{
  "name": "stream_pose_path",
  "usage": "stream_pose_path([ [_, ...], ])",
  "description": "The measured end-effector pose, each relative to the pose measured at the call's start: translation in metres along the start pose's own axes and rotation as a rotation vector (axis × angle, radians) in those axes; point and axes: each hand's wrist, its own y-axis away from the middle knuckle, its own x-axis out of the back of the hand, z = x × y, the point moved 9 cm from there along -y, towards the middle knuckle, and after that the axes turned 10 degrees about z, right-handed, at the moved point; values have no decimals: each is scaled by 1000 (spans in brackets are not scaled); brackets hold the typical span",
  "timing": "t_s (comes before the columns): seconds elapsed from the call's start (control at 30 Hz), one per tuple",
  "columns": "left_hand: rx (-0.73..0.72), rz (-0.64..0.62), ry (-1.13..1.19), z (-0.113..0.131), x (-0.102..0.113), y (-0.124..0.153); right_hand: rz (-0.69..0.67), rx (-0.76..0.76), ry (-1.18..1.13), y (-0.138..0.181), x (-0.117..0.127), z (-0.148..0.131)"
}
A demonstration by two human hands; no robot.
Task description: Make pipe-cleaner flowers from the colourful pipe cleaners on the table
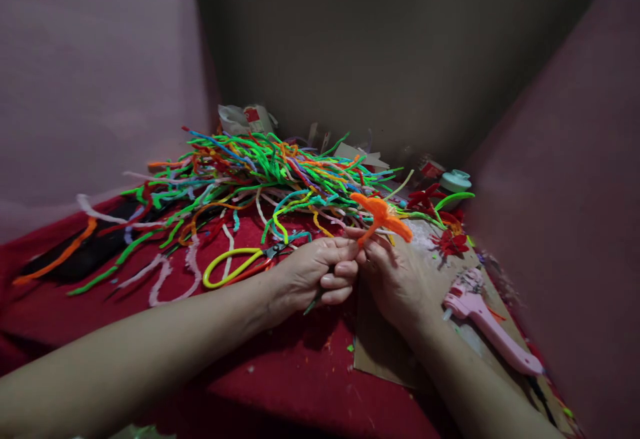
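Observation:
An orange pipe-cleaner flower (381,214) stands up between my two hands above a red cloth (280,372). My left hand (314,272) is closed around its thin dark stem, fingers curled. My right hand (395,276) pinches the stem just under the orange petals, fingers pressed together. Both hands touch each other at the stem. Part of the stem is hidden inside my left fist.
A big heap of many-coloured pipe cleaners (250,172) lies behind the hands. Yellow-handled scissors (240,262) rest left of my left hand. A pink glue gun (487,322) lies on a brown cardboard sheet (385,352) at right, near red flowers (447,236) and a pale green spool (456,180).

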Motion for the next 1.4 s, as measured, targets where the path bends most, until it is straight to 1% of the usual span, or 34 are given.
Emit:
stream_pose_path([
  [0.07,25,-23,31,-2,-1,0,-12,-11,-25,0,-1,2],
  [0.13,34,-47,48,-3,-3,0,10,-5,0,0,2,7],
  [0.23,31,-66,45,-5,-4,0,98,25,81,-1,17,16],
  [0.33,4,-51,-22,-5,-1,-2,182,10,121,-2,31,30],
  [0.43,-61,-27,-140,0,1,-3,199,4,130,-2,36,35],
  [0.53,-174,39,-347,10,3,-2,184,27,103,-2,31,26],
  [0.63,-294,126,-577,20,5,3,150,3,62,0,24,18],
  [0.7,-343,164,-627,23,6,5,165,14,63,2,24,13],
  [0.77,-361,173,-595,23,7,5,196,90,105,4,26,6],
  [0.9,-337,144,-441,18,9,2,196,348,255,11,24,-16],
  [0.93,-337,145,-404,18,10,2,184,390,261,13,21,-20],
  [1.0,-341,154,-360,20,11,1,162,423,231,16,17,-26],
  [1.13,-369,174,-379,25,9,4,157,411,192,17,14,-29],
  [1.27,-383,214,-404,28,7,7,149,353,107,16,14,-25],
  [1.33,-383,233,-414,29,7,7,149,296,47,14,14,-22],
  [1.4,-398,238,-429,30,5,8,118,204,-29,13,11,-18],
])
